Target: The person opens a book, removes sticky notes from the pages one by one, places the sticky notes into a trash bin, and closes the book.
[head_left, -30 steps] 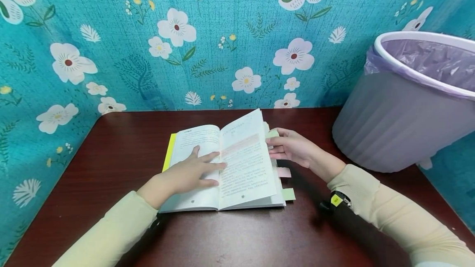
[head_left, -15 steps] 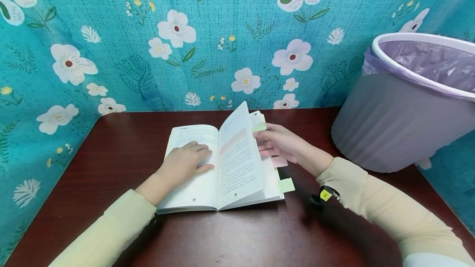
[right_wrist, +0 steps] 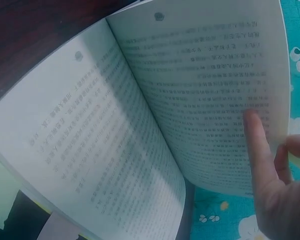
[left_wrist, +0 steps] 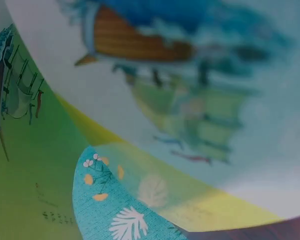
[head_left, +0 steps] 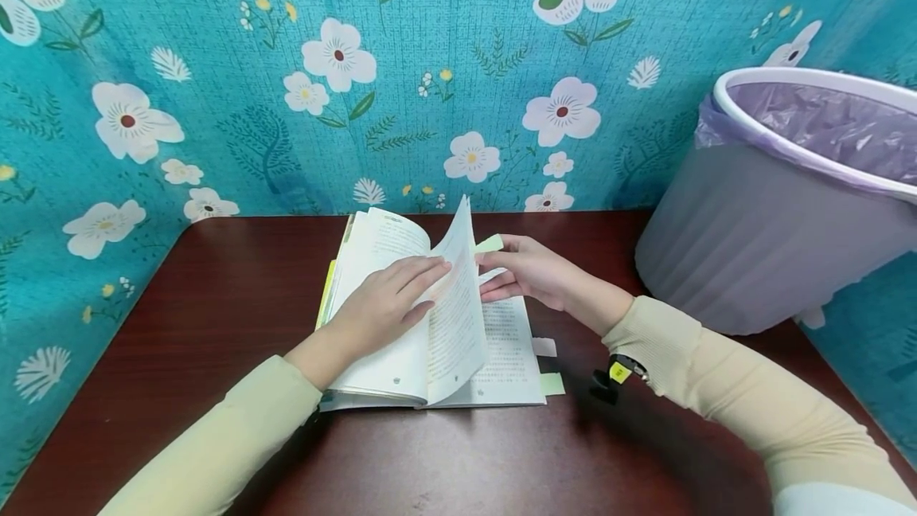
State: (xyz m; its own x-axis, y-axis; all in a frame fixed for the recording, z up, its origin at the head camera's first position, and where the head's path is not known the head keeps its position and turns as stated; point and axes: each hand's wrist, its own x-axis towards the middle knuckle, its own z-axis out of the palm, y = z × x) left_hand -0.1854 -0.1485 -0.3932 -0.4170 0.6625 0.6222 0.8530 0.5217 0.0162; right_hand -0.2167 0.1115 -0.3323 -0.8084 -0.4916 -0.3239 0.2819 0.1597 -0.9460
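Note:
An open book (head_left: 387, 357) with printed pages lies on the table. A few of its right-hand leaves (head_left: 458, 325) stand lifted and curved near the spine. My right hand (head_left: 526, 269) pinches their outer edge by a green sticky tab (head_left: 489, 244); in the right wrist view, one finger (right_wrist: 257, 145) rests along the printed leaf (right_wrist: 204, 95). My left hand (head_left: 383, 301) lies across the left page, fingers extended, with the fingertips right at the raised leaves. The left wrist view is filled by a blurred ship illustration (left_wrist: 154, 45) on part of the book.
A pale pink tab (head_left: 544, 347) and another green tab (head_left: 552, 384) stick out of the book's right edge. A grey bin (head_left: 774, 221) with a purple liner stands at the right. Behind the dark wooden table (head_left: 236, 285) hangs a turquoise floral cloth (head_left: 401, 102).
My right hand has moved left, bringing the leaves more upright and uncovering the page beneath. My left hand pulled back, then reached right toward the leaves. The left-hand pages now bulge higher.

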